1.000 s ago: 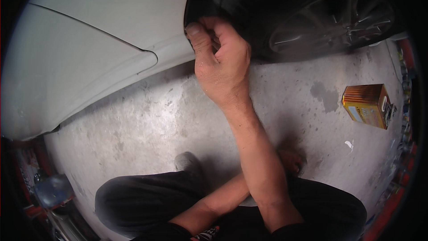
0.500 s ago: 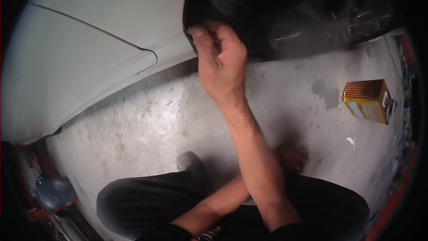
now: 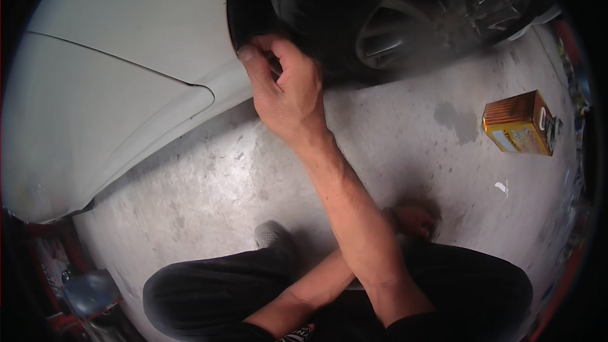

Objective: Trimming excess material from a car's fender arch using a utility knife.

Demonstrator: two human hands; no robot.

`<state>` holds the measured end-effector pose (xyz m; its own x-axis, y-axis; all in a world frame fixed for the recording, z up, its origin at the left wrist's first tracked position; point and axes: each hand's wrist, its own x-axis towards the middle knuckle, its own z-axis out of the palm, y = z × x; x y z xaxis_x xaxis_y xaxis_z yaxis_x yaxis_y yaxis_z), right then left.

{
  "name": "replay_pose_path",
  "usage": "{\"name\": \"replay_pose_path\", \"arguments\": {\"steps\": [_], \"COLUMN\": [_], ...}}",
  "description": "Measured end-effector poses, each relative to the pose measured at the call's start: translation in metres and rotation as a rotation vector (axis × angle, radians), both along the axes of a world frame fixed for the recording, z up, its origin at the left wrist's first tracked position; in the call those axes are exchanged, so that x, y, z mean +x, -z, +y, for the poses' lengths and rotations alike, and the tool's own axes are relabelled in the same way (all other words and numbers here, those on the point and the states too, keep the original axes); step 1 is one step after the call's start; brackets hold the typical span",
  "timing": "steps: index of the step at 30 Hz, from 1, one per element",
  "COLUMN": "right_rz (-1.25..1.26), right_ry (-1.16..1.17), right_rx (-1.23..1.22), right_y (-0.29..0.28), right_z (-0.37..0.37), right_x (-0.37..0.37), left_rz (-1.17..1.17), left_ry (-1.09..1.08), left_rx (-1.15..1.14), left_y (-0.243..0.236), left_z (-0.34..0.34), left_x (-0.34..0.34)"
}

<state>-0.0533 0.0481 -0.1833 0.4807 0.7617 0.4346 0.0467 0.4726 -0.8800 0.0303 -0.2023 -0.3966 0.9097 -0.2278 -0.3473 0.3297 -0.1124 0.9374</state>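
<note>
My right hand (image 3: 288,85) reaches up to the edge of the black wheel arch (image 3: 235,16) on a white car body (image 3: 139,12). Its thumb presses the outer side of the edge while the fingers curl round behind it, their tips hidden. Inside the arch stands a dark tire (image 3: 304,0) on a spoked wheel (image 3: 443,19). My left forearm passes beneath the right one. My left hand (image 3: 415,221) is low beside my right knee, its fingers curled in shadow; whatever is in them is hidden.
A gold and yellow rectangular can (image 3: 519,126) stands on the grey concrete floor (image 3: 209,177) at right. A white scrap (image 3: 501,186) lies nearer me. Red-framed shelving with items lines the right rim. A dark-blue rounded object (image 3: 92,291) sits at lower left.
The view has shifted, bringing more of the wheel into sight and moving the car edge leftward. My right hand stays at the arch edge; my left hand keeps its low place.
</note>
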Motion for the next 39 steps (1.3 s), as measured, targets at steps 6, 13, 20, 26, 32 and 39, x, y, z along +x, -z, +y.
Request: {"name": "replay_pose_path", "arguments": {"steps": [6, 13, 20, 26, 32, 39], "right_rz": [0.012, -0.081, 0.076, -0.002, -0.048, -0.026], "right_ry": [-0.039, 0.099, 0.043, -0.005, 0.033, 0.062], "right_rx": [-0.044, 0.024, -0.061, -0.075, -0.094, -0.262], "right_y": [-0.007, 0.010, 0.026, 0.003, -0.006, 0.020], "right_z": [0.003, 0.013, 0.005, -0.001, -0.002, 0.000], "right_x": [-0.004, -0.008, -0.013, -0.004, -0.002, -0.015], "left_rz": [0.002, 0.004, -0.105, -0.114, -0.053, -0.145], "left_ry": [-0.021, -0.022, -0.033, -0.022, -0.007, 0.046], "left_rx": [-0.035, -0.072, -0.072, -0.054, -0.078, 0.018], "left_y": [0.010, 0.012, 0.026, 0.021, 0.016, 0.023], "left_z": [-0.002, -0.006, -0.012, -0.011, -0.009, -0.009], "left_x": [-0.002, 0.002, 0.003, 0.003, 0.002, 0.004]}}
